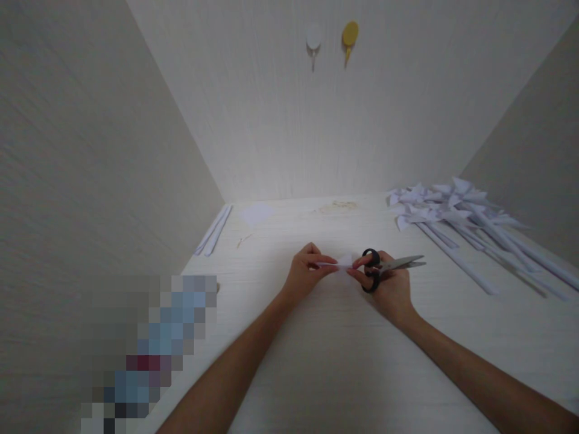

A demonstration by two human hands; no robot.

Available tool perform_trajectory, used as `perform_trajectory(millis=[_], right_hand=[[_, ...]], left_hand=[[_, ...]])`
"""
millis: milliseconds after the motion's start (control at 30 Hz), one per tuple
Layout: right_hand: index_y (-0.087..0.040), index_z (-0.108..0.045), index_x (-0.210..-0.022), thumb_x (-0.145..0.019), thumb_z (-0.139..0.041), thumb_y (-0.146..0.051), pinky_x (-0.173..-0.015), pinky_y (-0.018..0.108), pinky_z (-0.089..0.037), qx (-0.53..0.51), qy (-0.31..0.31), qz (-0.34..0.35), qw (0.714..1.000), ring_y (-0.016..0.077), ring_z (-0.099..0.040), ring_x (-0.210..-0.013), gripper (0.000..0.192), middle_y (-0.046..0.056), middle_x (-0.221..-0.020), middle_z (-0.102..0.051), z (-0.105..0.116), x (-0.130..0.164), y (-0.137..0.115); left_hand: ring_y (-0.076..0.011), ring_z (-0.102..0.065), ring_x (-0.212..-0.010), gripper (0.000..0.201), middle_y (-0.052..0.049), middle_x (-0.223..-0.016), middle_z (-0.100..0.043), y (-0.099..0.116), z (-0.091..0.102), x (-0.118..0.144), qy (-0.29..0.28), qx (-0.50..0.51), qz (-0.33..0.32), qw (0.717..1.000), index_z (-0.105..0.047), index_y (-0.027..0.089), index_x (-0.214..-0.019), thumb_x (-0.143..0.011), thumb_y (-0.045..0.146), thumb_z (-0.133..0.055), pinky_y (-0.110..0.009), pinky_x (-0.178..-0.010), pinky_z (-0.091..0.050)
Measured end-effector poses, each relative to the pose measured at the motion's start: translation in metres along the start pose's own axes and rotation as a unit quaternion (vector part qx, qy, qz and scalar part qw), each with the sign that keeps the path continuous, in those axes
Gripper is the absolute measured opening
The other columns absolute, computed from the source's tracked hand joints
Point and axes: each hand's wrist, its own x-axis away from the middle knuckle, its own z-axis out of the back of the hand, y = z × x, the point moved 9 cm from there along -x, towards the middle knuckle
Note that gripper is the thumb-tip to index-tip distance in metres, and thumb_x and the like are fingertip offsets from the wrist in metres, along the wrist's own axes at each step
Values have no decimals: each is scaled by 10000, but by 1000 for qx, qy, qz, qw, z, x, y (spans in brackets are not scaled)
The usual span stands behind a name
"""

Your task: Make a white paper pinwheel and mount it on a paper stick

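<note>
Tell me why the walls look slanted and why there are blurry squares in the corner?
Head view: the wide lens bends the side walls outward; the squares at lower left are a pixelated patch, hiding what is there. Light is brightest on the table near the back wall; the hands, paper and scissors look soft, not sharp.

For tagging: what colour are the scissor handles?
Black, on the scissors in the right hand; head view.

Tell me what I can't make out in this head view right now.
- White paper piece: mostly covered by the left hand and right hand; shape unclear.
- Scissors: handles partly hidden by fingers.
- Lower left: pixelated block hides everything there.
- Paper pinwheels: sticks cut off at the right edge.
</note>
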Motion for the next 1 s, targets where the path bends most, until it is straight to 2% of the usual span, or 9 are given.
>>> perform_trajectory(millis=[133,267,367,533,700,867,1000], right_hand=[[-208,-550,-657,-579,-712,-288,-437,247,-335,-6,8,-2,1000,94,-402,-467,198,-14,-610,-536,2,-2,-1],[-205,-525,-671,-574,-712,-295,-459,256,-355,-34,10,-2,999,100,-420,-489,229,8,-682,-576,1,-4,0],[-203,-510,-661,-591,-704,-279,-486,261,-376,-66,-14,-16,998,106,-455,-508,219,20,-730,-607,-3,-5,4],[-204,-517,-642,-561,-725,-270,-466,255,-381,-81,-22,-51,995,130,-503,-528,233,11,-653,-603,-4,-5,10],[-191,-528,-612,-517,-745,-278,-464,245,-396,-97,-35,-77,992,120,-500,-508,252,-1,-592,-582,-8,-4,13],[-181,-539,-588,-500,-743,-309,-413,211,-336,-96,-75,-108,987,86,-436,-460,256,-27,-523,-528,-17,-5,20],[-173,-499,-551,-534,-704,-374,-371,202,-262,-80,-171,-161,969,68,-378,-396,287,-43,-450,-482,-27,-6,30]], left_hand=[[-105,-471,-691,113,-8,-705,-472,6,5,-1,21,-1,-45,999,-687,191,-629,-581,293,-697,-248,-658,-408],[-138,-530,-778,130,-46,-809,-570,3,2,-1,0,38,-39,999,-670,175,-633,-604,301,-677,-273,-718,-426],[-135,-553,-731,137,-47,-769,-611,2,-2,-1,-19,56,-13,998,-652,162,-613,-612,298,-665,-255,-666,-438],[-126,-555,-644,173,-37,-661,-637,-3,-6,2,-28,33,54,998,-649,137,-632,-613,309,-650,-230,-596,-432],[-104,-520,-552,210,-21,-600,-630,-7,-13,6,-48,4,78,996,-671,129,-662,-615,331,-641,-214,-531,-394],[-99,-514,-542,197,-22,-601,-632,-9,-19,8,-65,2,79,995,-679,130,-663,-624,319,-636,-208,-519,-377],[-110,-535,-587,159,-19,-628,-638,-13,-12,6,-35,19,93,995,-671,139,-642,-621,293,-637,-224,-578,-403]])
